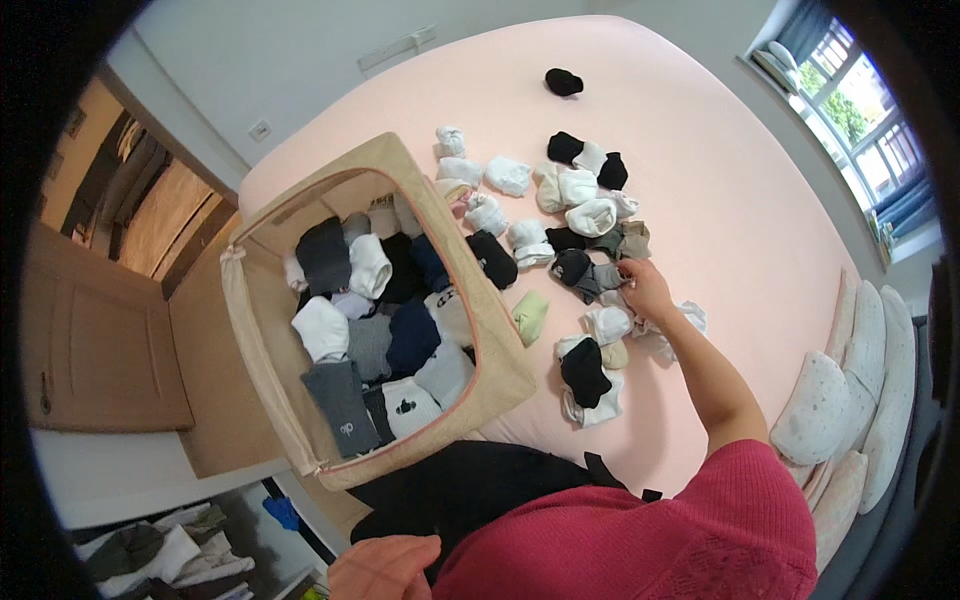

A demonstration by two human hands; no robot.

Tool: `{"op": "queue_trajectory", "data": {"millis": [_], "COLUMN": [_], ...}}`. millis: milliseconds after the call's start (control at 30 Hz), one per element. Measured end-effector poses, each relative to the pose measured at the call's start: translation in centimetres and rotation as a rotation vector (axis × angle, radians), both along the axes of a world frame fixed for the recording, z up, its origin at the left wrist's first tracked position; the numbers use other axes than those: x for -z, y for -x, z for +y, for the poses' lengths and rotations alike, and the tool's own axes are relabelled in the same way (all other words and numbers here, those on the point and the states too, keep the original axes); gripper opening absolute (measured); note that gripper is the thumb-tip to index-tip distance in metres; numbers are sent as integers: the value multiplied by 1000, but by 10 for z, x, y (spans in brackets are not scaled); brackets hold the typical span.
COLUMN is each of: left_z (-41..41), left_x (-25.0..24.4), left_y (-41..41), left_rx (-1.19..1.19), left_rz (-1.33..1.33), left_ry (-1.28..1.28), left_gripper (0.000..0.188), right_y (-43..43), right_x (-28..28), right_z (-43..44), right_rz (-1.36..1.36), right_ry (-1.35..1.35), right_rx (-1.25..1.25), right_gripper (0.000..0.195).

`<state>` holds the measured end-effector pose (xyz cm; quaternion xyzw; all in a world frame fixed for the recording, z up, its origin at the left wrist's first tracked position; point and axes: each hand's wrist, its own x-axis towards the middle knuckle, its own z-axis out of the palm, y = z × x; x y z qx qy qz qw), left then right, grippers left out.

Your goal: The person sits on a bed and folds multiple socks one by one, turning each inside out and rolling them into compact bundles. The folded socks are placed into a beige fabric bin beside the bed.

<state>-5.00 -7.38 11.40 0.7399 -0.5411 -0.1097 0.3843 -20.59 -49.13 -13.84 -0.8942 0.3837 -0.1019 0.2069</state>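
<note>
Many folded and balled socks lie on a pink bedsheet. My right hand (643, 289) pinches the end of a grey sock (600, 279) beside a dark grey sock ball (571, 266). White socks (609, 325) and a crumpled white sock (686, 319) lie near my wrist. Closer to my body, a black sock (585, 373) rests on white ones. My left hand (390, 568) hangs low before my body, away from the socks, its fingers partly cut off by the picture's rim. A beige fabric storage box (495, 360) at left holds many folded socks, some grey, white and navy.
The pink bed (720, 150) spreads ahead, with a lone black sock ball (563, 82) far back. Pillows (814, 409) line its right side. A light green sock (531, 318) lies beside the box. An open compartment with clothes (172, 551) stands at lower left, near a wooden door (105, 337).
</note>
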Motion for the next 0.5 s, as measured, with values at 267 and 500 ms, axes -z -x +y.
{"op": "queue_trajectory", "data": {"millis": [267, 500], "left_z": [-4, -3], "left_x": [30, 45], "left_y": [2, 2], "left_rx": [-93, -82], "left_rz": [194, 231], "left_ry": [-105, -112], "left_gripper": [12, 13], "right_y": [8, 17], "right_x": [17, 0], "right_z": [5, -2], "right_rz": [-216, -1009], "right_ry": [-177, -636], "right_rx": [199, 435], "right_gripper": [40, 34]}}
